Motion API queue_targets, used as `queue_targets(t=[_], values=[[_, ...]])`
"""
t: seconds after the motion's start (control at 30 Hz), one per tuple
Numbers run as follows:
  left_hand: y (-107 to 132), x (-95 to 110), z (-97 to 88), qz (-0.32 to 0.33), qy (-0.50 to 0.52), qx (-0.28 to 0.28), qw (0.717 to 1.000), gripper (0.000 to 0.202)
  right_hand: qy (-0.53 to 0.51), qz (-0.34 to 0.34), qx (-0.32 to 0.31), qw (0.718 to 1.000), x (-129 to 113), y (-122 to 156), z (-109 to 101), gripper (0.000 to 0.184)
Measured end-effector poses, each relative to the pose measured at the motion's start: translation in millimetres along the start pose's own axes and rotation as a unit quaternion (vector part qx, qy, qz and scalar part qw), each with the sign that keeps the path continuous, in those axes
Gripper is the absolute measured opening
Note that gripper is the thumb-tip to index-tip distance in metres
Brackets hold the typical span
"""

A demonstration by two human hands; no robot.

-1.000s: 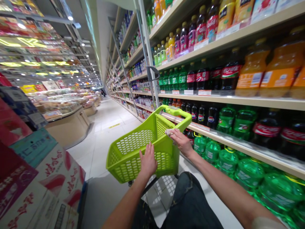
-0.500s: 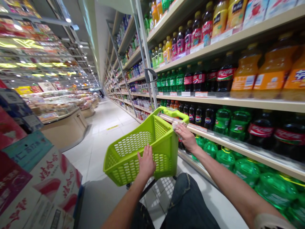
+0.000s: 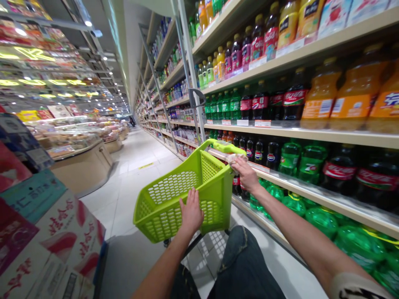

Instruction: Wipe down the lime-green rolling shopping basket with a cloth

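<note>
A lime-green shopping cart [image 3: 174, 209] with perforated plastic sides stands in front of my knees. My left hand [image 3: 191, 211] lies flat against its near side, fingers stretched up to the rim. At the cart's right end, my right hand [image 3: 245, 172] presses a crumpled whitish cloth [image 3: 236, 160] onto the corner of the green handle [image 3: 229, 148]. The cloth covers that corner, and my fingertips are partly hidden in it.
Shelves of drink bottles [image 3: 311, 160] rise close on the right, with a shelf edge [image 3: 336, 189] beside my right arm. Stacked cartons [image 3: 67, 232] stand at the left. A rounded display counter [image 3: 84, 168] lies beyond them, and a tiled aisle [image 3: 131, 153] runs ahead.
My right hand has shifted slightly right with the cloth, which now covers the handle's corner instead of sitting just below it. My left hand stays on the cart's side.
</note>
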State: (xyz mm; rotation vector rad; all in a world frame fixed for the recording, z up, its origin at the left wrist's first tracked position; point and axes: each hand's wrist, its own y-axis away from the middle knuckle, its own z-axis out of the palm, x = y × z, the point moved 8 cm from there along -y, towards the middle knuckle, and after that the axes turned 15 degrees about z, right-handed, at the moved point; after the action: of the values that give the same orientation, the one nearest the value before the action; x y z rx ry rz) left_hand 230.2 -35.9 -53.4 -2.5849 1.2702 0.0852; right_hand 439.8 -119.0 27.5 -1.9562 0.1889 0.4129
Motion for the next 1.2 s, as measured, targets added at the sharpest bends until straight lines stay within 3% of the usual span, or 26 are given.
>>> queue_targets(t=[0.17,0.23,0.33,0.4,0.47,0.57,0.63,0.7,0.8,0.87,0.93,1.1,1.2], values=[[-0.6,-2.0,-0.4,0.000,0.009,-0.003,1.000,0.072,0.003,-0.068,-0.092,0.993,-7.9,53.9,19.7,0.032],[-1.0,-2.6,0.1,-0.001,0.012,0.000,1.000,0.072,-0.010,-0.067,-0.081,0.994,-8.4,43.8,9.1,0.029],[-1.1,-1.7,-0.2,-0.001,0.008,0.004,1.000,0.072,-0.016,-0.009,0.002,1.000,2.1,1.6,-16.3,0.029],[-1.0,-0.7,-0.2,-0.005,0.005,0.002,1.000,0.072,-0.006,0.016,0.022,1.000,5.9,-14.9,-19.2,0.031],[-1.0,0.2,0.2,-0.007,0.007,-0.003,1.000,0.072,0.004,0.005,-0.008,1.000,-0.2,-9.6,-6.2,0.032],[-1.5,-0.4,-0.4,-0.008,0.009,-0.002,1.000,0.072,-0.001,-0.067,-0.088,0.994,-23.0,25.1,22.3,0.031],[-1.9,-2.1,-1.0,-0.007,0.007,0.001,1.000,0.071,-0.018,-0.108,-0.113,0.988,-33.1,39.3,29.6,0.029],[-2.1,-3.1,-1.6,-0.002,0.008,0.006,1.000,0.071,-0.029,-0.092,-0.084,0.992,-27.7,29.0,21.7,0.030],[-2.2,-2.6,-2.5,0.007,0.008,0.017,1.000,0.071,-0.018,-0.003,0.011,1.000,-0.8,-8.4,-2.2,0.032],[-1.9,-1.2,-2.4,0.009,0.008,0.023,1.000,0.071,-0.001,0.025,0.029,0.999,10.7,-17.4,-6.6,0.033],[-1.5,0.0,-1.7,0.010,0.011,0.023,1.000,0.071,0.014,0.018,0.003,1.000,12.8,-1.7,1.9,0.034],[-0.1,0.1,-1.3,0.015,0.005,0.015,1.000,0.072,0.019,-0.033,-0.085,0.996,8.6,72.3,23.9,0.031],[0.6,0.6,-1.1,0.015,-0.002,0.012,1.000,0.071,0.000,-0.025,-0.059,0.998,11.8,51.4,5.8,0.032]])
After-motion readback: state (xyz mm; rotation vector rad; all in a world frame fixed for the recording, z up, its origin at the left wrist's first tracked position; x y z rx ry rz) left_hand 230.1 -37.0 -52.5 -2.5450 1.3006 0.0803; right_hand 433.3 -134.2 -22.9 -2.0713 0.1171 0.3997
